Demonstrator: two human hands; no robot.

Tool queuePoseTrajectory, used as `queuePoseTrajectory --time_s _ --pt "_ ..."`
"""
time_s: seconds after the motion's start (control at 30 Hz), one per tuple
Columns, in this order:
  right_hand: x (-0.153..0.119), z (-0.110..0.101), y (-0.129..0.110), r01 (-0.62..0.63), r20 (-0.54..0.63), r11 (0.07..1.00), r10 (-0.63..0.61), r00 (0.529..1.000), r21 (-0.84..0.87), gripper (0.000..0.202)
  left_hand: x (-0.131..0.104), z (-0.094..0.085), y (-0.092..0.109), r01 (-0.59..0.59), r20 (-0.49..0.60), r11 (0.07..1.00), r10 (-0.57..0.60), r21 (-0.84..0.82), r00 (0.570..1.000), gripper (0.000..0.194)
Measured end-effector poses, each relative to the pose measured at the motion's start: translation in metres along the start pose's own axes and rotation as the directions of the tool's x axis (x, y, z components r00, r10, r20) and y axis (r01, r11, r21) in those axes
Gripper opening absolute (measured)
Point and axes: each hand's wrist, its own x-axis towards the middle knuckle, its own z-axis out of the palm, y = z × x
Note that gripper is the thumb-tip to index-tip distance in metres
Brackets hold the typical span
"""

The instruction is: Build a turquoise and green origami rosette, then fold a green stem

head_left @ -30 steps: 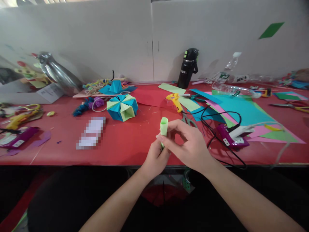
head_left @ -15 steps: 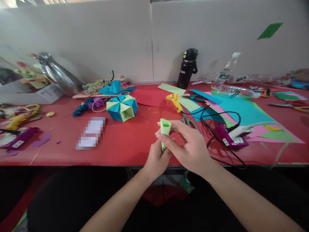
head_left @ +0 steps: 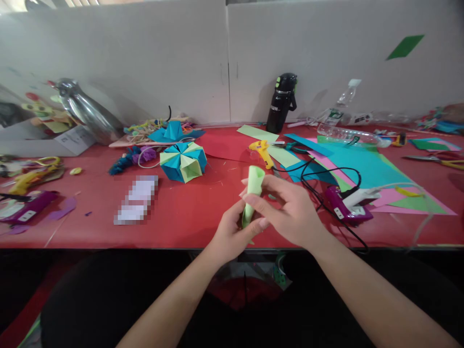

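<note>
A light green sheet of paper (head_left: 255, 180), rolled into a cone-like tube with its wider mouth at the top, is held between both hands above the front of the table. My left hand (head_left: 235, 232) is closed round its lower end, the thumb pointing right. Higher up, my right hand (head_left: 286, 208) grips the roll between thumb and fingers. Part of the paper is hidden behind the fingers. Beyond my hands to the left sits a blue and light green folded paper ball (head_left: 183, 162). A yellow glue gun (head_left: 263, 152) lies just behind the roll.
The red table (head_left: 195, 217) bears a blurred-out flat item (head_left: 137, 199) at left. To the right are a purple power strip (head_left: 346, 205) with black cables and coloured paper sheets (head_left: 369, 166). A black bottle (head_left: 282, 104), a clear plastic bottle (head_left: 339, 108) and a steel jug (head_left: 85, 113) stand behind.
The rolled paper has risen slightly, shifted right and tilted. My left thumb has moved across its lower part, and my right hand has moved a little to the right.
</note>
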Motion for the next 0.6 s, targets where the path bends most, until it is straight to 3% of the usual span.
queuePoseTrajectory --time_s 0.1,0.2,0.47,0.6 --pt "0.005 -0.009 0.01 -0.058 -0.052 0.997 0.06 0.997 0.042 0.021 0.004 -0.011 0.011 0.099 0.131 0.986 -0.082 -0.133 0.988 0.028" --pt "0.009 -0.015 0.021 -0.114 -0.032 0.989 0.117 0.993 0.091 0.024 0.008 -0.02 0.015 0.188 0.175 0.952 -0.147 -0.242 0.973 0.036" --pt "0.015 -0.015 0.039 -0.209 -0.08 0.955 0.23 0.97 0.211 0.03 0.01 -0.023 0.006 0.224 0.063 0.919 -0.215 -0.325 0.975 0.036" --pt "0.015 -0.013 0.041 -0.224 -0.083 0.947 0.248 0.965 0.23 0.029 0.009 -0.022 0.008 0.259 0.093 0.906 -0.242 -0.334 0.966 0.033"
